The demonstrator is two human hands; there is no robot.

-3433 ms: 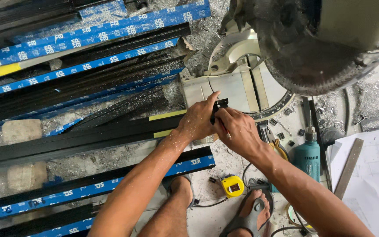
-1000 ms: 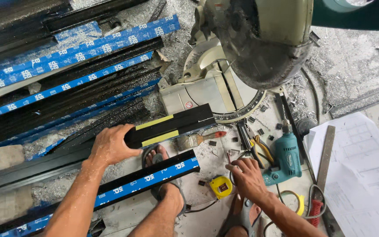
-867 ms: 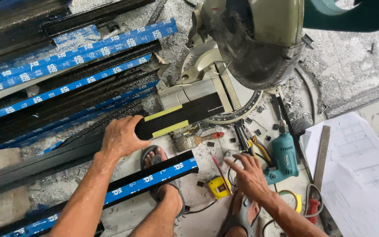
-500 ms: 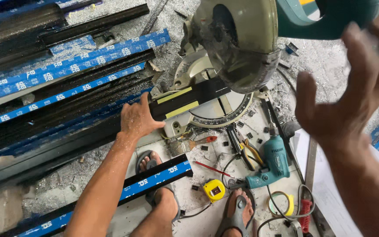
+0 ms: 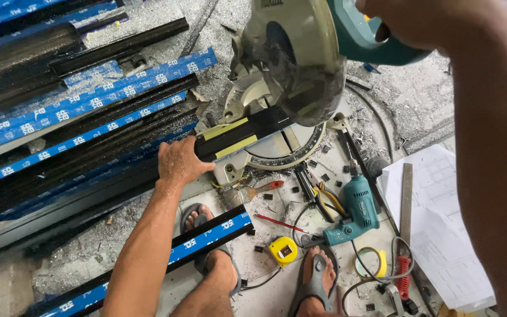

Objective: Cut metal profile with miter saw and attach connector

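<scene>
Down by the saw table, my left hand point(image 5: 180, 161) is pressed flat on the black metal bar point(image 5: 239, 134), fingers curled over its near edge to pin it in place. That bar has yellow strips on it, and its end lies across the saw table right under the blade.

My right hand point(image 5: 382, 17) is up at the top now, wrapped around the green handle point(image 5: 377, 44) of the chop saw point(image 5: 291, 58). Only part of that hand shows, but it looks closed on the handle. A second ago it was low, near the tools by my feet. Then it swung up through the air. So I think the bar is lined up and the cut is about to start.

Near my feet I see a yellow tape measure point(image 5: 283, 251), a green drill point(image 5: 353, 211), a red pencil point(image 5: 280, 223) and a roll of tape point(image 5: 369, 262). A metal ruler point(image 5: 406, 202) lies on white paper plans point(image 5: 447, 235) off to the right.

On the left is a big pile of long bars point(image 5: 77, 117), some black and some wrapped in blue film. One more blue-wrapped bar point(image 5: 206, 240) lies under my left foot. All of this sits on a grey concrete floor point(image 5: 400, 100) with shiny metal bits and dust scattered all over.
</scene>
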